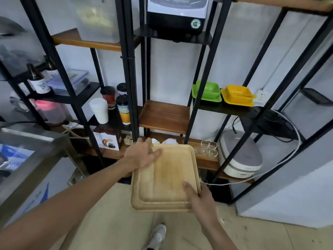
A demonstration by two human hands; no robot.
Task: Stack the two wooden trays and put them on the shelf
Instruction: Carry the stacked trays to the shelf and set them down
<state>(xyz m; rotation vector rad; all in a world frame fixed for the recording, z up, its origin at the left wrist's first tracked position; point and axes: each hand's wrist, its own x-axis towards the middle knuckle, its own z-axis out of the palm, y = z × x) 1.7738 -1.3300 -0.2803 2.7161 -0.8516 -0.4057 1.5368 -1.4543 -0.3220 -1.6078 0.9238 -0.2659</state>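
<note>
Two light wooden trays (164,179) are stacked one inside the other and held in the air in front of a black metal shelf unit. My left hand (141,156) grips the stack at its far left corner, fingers lying on the top tray. My right hand (200,199) holds the near right corner, thumb on top. Just beyond and above the trays lies a small brown wooden shelf board (164,116) with nothing on it.
White cups (169,141) and small glasses (207,148) stand on the lower shelf behind the trays. A rice cooker (240,156) sits at right. Green (207,92) and yellow (237,95) dishes occupy the shelf above. Paper cups (111,107) stand at left, a steel counter (27,145) further left.
</note>
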